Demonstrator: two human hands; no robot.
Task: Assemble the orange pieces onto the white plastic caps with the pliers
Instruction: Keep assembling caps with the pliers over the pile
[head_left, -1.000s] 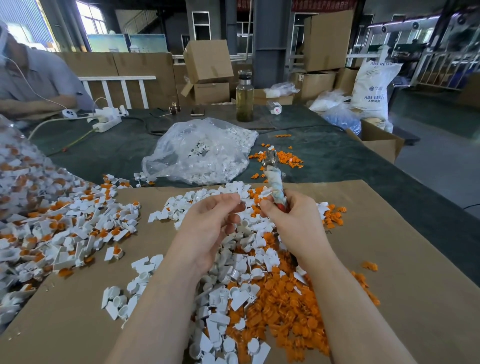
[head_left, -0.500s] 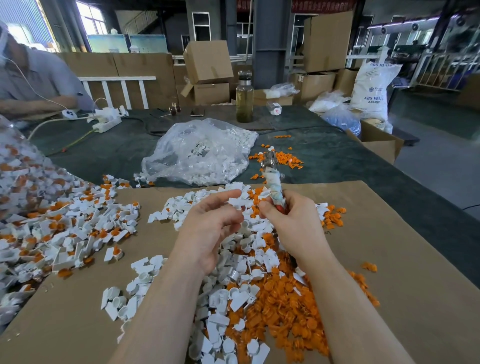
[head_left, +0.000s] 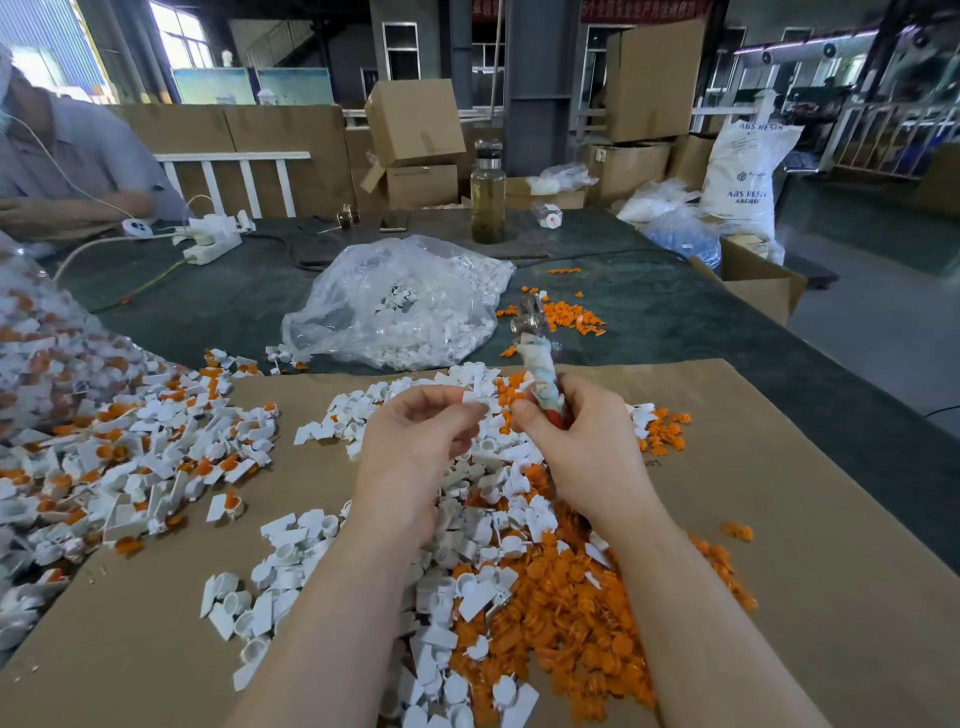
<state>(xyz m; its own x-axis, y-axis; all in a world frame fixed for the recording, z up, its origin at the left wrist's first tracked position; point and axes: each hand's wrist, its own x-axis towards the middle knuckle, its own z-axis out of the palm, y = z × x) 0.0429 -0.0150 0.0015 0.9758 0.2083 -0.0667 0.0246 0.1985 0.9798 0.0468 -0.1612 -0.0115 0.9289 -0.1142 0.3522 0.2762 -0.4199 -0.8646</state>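
Cardboard sheet (head_left: 779, 519) is lying across the table's near edge, carrying a mixed pile of white plastic caps (head_left: 467, 525) and orange pieces (head_left: 566, 613) at its middle, with assembled caps (head_left: 135, 457) heaped at its left edge and a clear bag of caps (head_left: 400, 306) sitting just past its far edge. Right hand (head_left: 582, 447) is gripping the cloth-wrapped pliers (head_left: 540, 358) upright over the pile, fingers curled round the handles. Left hand (head_left: 415, 441) is pinching one white cap (head_left: 475, 397) at its fingertips, just beside the pliers.
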